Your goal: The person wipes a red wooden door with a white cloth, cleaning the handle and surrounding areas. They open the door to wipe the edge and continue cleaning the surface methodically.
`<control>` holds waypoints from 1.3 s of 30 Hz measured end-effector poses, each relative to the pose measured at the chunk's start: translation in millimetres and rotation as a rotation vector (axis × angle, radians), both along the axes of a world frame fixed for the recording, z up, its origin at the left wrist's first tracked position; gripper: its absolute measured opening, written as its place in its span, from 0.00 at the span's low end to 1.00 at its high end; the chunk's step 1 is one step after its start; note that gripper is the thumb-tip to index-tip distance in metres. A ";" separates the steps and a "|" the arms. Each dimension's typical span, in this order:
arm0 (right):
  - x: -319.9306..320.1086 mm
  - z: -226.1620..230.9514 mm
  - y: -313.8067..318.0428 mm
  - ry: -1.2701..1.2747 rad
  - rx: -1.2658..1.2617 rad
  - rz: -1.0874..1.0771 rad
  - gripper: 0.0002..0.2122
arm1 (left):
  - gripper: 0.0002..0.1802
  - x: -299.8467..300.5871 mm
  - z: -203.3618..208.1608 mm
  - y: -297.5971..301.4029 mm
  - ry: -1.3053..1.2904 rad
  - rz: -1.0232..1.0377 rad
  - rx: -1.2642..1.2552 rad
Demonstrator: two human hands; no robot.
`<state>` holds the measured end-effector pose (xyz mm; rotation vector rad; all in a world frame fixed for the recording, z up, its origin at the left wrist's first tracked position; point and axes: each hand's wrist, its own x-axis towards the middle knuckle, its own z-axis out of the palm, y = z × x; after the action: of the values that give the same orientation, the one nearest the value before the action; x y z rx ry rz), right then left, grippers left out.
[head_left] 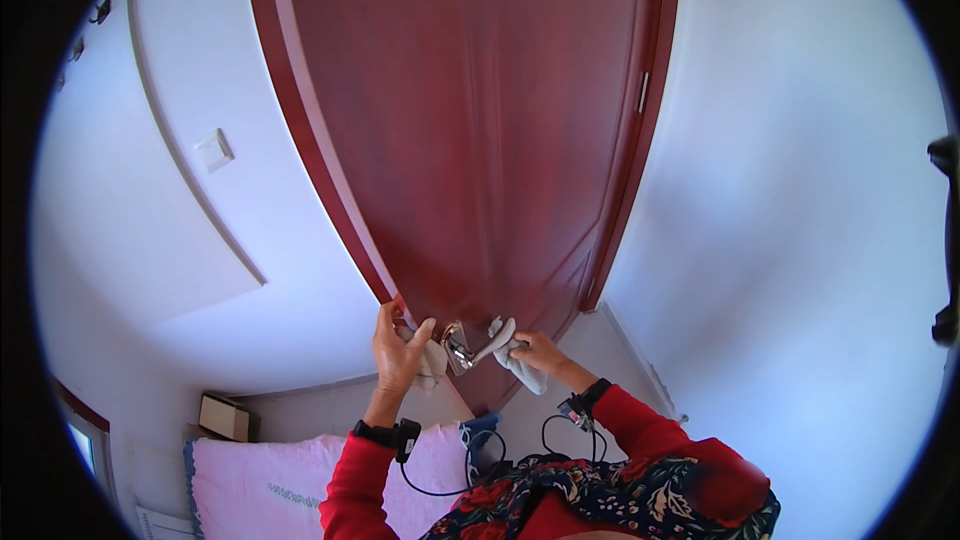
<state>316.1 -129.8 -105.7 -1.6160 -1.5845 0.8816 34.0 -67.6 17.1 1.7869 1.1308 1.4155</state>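
A dark red door (480, 140) fills the middle of the view, with a shiny metal lever handle (459, 352) low on its left side. My left hand (398, 350) is at the door's edge, left of the handle, thumb raised. A pale cloth (432, 366) bunches under its palm, its lower part hanging down. On the other side, my right hand (540, 352) grips a greyish cloth (521, 372) bunched against the lever's end. Whether these are two cloths or one passing behind the handle, I cannot tell.
The red door frame (290, 110) borders the door. White walls rise on both sides, with a light switch (213, 150) on the left one. A pink cover (270, 480) lies at lower left, near a small box (224, 417). Black cables (440, 492) run from my wrist straps.
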 end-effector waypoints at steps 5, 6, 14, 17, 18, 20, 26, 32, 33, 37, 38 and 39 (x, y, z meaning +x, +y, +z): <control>-7.4 -5.5 -3.1 0.120 -0.072 -0.151 0.16 | 0.30 -0.7 7.2 -3.6 0.035 0.012 -0.124; -9.4 -7.2 -3.1 0.175 -0.052 -0.182 0.16 | 0.30 -0.1 9.2 -2.3 0.072 0.019 -0.104; -18.1 27.7 -22.7 0.245 -0.205 -0.291 0.14 | 0.29 3.7 20.5 -1.9 0.256 -0.064 0.108; -17.9 51.7 -31.1 0.071 -0.291 -0.241 0.13 | 0.27 6.5 25.1 0.1 0.269 -0.221 0.168; -19.6 57.4 -33.2 0.102 -0.231 -0.251 0.13 | 0.25 7.6 27.0 4.3 0.237 -0.285 0.180; -16.7 68.3 -38.1 0.100 -0.225 -0.312 0.13 | 0.21 7.2 28.7 10.8 0.199 -0.419 0.207; 18.7 69.6 -64.4 0.094 -0.246 -0.525 0.14 | 0.12 30.8 -25.6 15.7 0.161 -0.665 -0.102; 44.6 65.3 -87.8 0.339 -0.084 -0.620 0.15 | 0.16 59.2 -125.8 68.3 -0.111 -0.776 -0.812; 47.5 67.6 -98.7 0.334 -0.092 -0.683 0.15 | 0.17 64.4 -138.2 63.0 -0.201 -0.800 -0.942; 54.7 72.0 -112.3 0.238 0.015 -0.736 0.15 | 0.16 65.9 -192.2 82.4 -0.457 -0.979 -1.313; 56.6 72.3 -115.6 0.242 0.019 -0.758 0.15 | 0.16 69.1 -205.8 85.8 -0.502 -0.952 -1.405; 59.0 71.5 -116.6 0.237 0.057 -0.739 0.15 | 0.15 75.2 -218.6 86.7 -0.584 -0.966 -1.466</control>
<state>375.1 -246.4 -34.2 -1.7838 -0.7398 0.5818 109.1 19.1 -201.5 0.5341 0.4876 0.1997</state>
